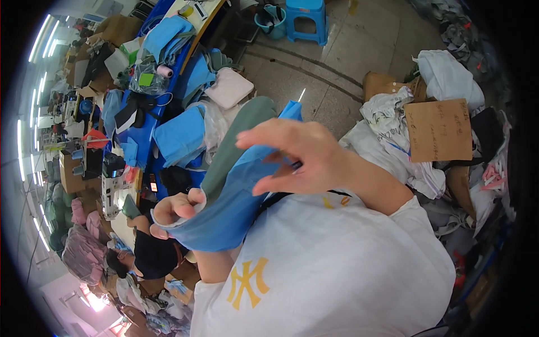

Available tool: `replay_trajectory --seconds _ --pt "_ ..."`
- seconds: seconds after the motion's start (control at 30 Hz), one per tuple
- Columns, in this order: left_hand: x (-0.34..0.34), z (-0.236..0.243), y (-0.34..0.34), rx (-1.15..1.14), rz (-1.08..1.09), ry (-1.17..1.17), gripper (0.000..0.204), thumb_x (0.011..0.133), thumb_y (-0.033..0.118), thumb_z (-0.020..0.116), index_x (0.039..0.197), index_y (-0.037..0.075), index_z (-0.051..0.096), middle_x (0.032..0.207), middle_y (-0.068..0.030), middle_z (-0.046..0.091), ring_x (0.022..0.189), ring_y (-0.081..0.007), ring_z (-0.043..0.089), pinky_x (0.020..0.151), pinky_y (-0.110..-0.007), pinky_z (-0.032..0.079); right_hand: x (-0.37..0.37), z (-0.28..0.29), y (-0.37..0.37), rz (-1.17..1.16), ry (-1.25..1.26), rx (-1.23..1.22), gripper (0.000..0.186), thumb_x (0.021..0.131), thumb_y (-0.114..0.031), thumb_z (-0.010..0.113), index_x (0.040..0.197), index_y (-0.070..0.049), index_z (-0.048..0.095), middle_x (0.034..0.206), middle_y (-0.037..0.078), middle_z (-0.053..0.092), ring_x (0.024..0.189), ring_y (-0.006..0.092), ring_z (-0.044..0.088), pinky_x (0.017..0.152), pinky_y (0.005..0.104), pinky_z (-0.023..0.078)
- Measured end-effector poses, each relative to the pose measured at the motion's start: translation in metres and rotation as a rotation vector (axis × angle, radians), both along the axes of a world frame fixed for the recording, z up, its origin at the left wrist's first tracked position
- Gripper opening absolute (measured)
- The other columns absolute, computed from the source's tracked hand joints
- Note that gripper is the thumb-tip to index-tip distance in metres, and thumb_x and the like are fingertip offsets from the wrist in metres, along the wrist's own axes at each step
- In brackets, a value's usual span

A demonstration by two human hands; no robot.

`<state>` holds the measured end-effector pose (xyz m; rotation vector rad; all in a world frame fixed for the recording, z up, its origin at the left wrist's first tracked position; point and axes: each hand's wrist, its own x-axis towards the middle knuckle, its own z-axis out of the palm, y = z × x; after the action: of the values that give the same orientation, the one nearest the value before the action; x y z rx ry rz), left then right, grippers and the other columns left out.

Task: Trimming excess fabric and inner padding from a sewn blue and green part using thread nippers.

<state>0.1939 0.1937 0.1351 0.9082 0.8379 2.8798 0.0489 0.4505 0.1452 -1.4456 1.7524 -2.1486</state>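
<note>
Beneath loose right hand, blue-and-green fabric in grip of left hand

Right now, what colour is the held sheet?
The sheet is blue and greyish green in the head view.

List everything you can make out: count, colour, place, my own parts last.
cloth: one, blue and green, centre
fabric: several piles, blue, upper left
table: one or more, blue, left
cone: one, pale pink, on table
pad: one, pinkish, above centre
stool: one, blue, top
bucket: one, turquoise, beside stool
floor: one, grey, top
card: one, brown, right
sacks: several, white, right
lights: several, white, left
co-worker: one, black top, left
shirt: one, white, lower centre
left grip: one, bare, holding cloth
right grip: one, bare, centre
</note>
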Motion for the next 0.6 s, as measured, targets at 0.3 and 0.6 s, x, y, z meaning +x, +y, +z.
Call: replay_trajectory --seconds 0.3,0.6 --pt "0.007 -0.01 -0.003 0.121 0.003 -0.096 0.021 0.078 0.032 0.058 0.08 0.015 0.07 0.136 -0.0237 0.06 0.14 -0.0442 0.038 0.12 -0.059 0.02 -0.015 -0.023 -0.007 -0.095 -0.182 -0.012 0.03 0.095 -0.001 0.064 0.124 -0.005 0.057 0.091 0.004 0.069 0.07 0.0064 0.06 0.06 0.0202 0.045" --pt "0.005 0.011 -0.013 0.086 -0.081 -0.251 0.022 0.086 0.031 0.06 0.089 0.01 0.062 0.132 -0.0197 0.063 0.124 -0.0351 0.052 0.114 -0.051 0.029 -0.025 -0.028 0.013 -0.4 -0.269 -0.041 0.028 0.094 -0.012 0.07 0.119 -0.008 0.058 0.089 0.001 0.064 0.062 0.0057 0.046 0.056 0.0221 0.04"
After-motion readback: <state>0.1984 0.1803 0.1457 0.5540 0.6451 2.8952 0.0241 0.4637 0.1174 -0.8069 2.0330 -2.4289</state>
